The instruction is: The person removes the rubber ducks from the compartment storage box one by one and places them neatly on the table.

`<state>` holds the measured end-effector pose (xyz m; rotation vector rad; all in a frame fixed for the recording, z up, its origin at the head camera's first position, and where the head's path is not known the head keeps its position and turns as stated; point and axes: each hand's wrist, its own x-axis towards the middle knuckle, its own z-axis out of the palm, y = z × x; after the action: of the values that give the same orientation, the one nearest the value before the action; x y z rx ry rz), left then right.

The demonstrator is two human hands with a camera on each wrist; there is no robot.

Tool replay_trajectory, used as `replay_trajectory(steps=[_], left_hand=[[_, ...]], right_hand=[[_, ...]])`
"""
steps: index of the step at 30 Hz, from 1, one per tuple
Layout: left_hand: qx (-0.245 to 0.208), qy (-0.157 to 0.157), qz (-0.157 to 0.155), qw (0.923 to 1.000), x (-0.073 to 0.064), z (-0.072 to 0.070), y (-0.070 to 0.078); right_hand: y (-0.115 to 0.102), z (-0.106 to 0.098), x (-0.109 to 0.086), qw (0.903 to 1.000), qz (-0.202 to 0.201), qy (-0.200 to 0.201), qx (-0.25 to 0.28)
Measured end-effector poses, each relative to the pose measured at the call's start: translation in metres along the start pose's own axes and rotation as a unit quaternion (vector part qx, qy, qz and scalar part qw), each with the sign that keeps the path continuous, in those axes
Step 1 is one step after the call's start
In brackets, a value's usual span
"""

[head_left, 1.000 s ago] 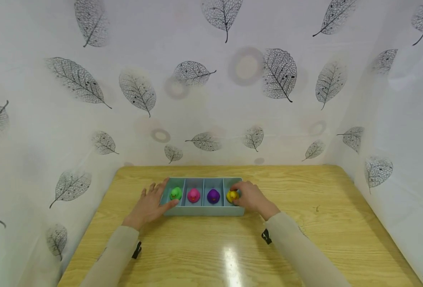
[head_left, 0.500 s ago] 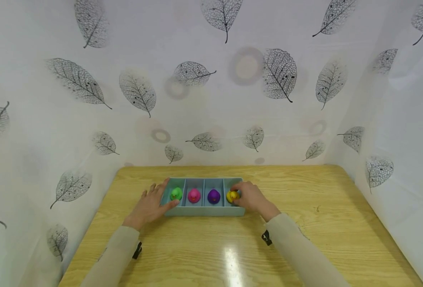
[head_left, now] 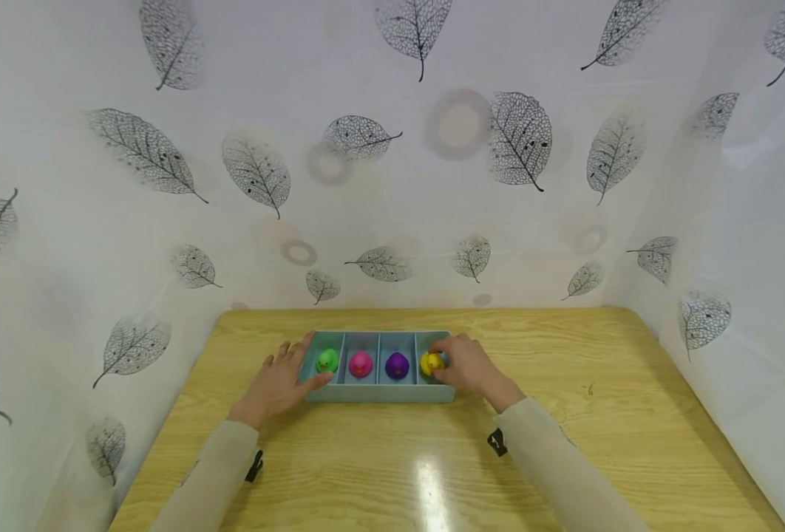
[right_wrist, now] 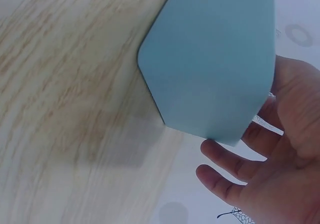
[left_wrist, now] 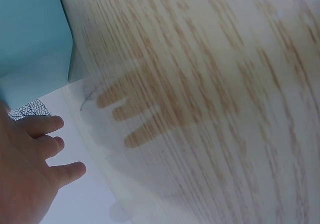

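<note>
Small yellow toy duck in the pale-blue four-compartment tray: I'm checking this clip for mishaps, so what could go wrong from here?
The right hand pinches the small yellow toy duck inside an end compartment of the long pale-blue tray; lifting might catch the side and shift the tray.
The left hand has its thumb close to the small green toy duck, so moving that hand could nudge it.

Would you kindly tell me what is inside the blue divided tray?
Left to right: a green duck, pink duck, purple duck and yellow duck. The right hand partly covers the yellow duck; what lies beneath the ducks is hidden.
</note>
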<state>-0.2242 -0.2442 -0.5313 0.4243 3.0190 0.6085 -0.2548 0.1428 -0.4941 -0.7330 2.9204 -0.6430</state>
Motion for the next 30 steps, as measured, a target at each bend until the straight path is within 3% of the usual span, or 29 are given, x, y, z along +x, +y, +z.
replay_trajectory(steps=[7, 21, 30], left_hand=[[0.002, 0.004, 0.000, 1.0000, 0.000, 0.000, 0.000], [0.001, -0.002, -0.002, 1.0000, -0.002, -0.002, 0.003], [-0.003, -0.004, -0.002, 1.0000, -0.002, -0.003, 0.003]], right_hand=[[-0.003, -0.013, -0.003, 0.9999, -0.008, 0.011, 0.004], [-0.003, -0.032, -0.013, 0.9956, 0.002, 0.044, 0.082], [0.004, -0.037, -0.019, 0.9891, 0.000, 0.086, 0.120]])
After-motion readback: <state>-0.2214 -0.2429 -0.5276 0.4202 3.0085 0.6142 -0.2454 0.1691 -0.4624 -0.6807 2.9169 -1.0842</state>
